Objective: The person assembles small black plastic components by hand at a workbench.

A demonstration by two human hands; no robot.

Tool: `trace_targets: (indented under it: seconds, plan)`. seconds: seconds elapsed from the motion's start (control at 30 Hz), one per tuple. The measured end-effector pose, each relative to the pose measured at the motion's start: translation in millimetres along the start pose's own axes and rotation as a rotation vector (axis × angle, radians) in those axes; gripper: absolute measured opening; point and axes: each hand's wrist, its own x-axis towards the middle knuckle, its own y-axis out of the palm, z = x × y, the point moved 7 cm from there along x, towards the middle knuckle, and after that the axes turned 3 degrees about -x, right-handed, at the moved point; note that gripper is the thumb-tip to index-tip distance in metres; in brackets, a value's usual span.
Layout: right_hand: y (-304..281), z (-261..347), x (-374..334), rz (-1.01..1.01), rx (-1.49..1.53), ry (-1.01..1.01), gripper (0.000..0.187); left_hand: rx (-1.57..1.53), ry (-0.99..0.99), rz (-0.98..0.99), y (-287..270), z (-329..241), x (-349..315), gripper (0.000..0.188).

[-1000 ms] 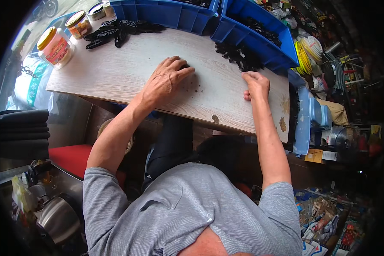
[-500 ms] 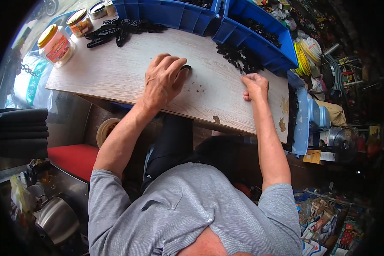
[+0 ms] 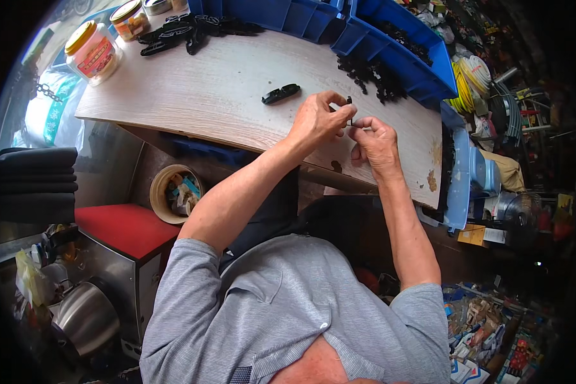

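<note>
Pinching a small black piece (image 3: 349, 101) above the tabletop (image 3: 205, 83) in the left hand (image 3: 321, 119), close beside the right hand (image 3: 376, 144), with grip unclear. Apparently unfinished, with a black oblong part (image 3: 281, 94) lying loose, unheld, near heaped black clips (image 3: 372, 78).

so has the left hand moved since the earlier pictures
Yes, the left hand has moved right along the table, nearer its front-edge brown patch.

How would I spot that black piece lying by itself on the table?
Start at the pale table and find the person's left hand. Up and left of it lies a long black piece. Unlike the black cluster beside the jars, it lies alone.
</note>
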Motion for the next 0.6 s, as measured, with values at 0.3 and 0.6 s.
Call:
trace_targets:
  seconds: [0.3,0.6]
  plan:
    - [2,-3,3,0.004,-0.038,0.014,0.019,0.217,0.398,-0.126,4,-4,-2,0.022]
    - [-2,-2,2,0.008,0.068,-0.007,0.018,-0.368,0.008,0.131,1,0,3,0.017]
